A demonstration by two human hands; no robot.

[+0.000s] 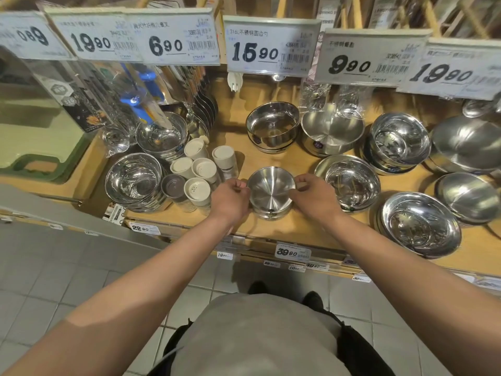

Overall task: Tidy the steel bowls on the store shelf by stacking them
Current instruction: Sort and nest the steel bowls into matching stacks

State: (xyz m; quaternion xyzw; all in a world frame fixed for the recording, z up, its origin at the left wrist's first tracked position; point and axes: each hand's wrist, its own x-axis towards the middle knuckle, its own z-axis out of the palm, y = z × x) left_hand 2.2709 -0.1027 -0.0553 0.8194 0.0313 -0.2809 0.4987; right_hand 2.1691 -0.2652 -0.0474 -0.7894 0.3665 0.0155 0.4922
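Two hands, left hand and right hand, pinched on small steel bowl rim near shelf front edge; bowl seemingly being seated on stack; release judged next.

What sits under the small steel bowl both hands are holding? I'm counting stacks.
Under the small steel bowl, held by the left hand and right hand, another bowl's rim shows. Whether more lie beneath is hidden.

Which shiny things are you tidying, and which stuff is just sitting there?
Tidying: small brushed steel bowl held by left hand and right hand; mirror-shiny steel bowl beside it.
Just there: cream plastic shaker jars; white price tags; blue-handled tool.
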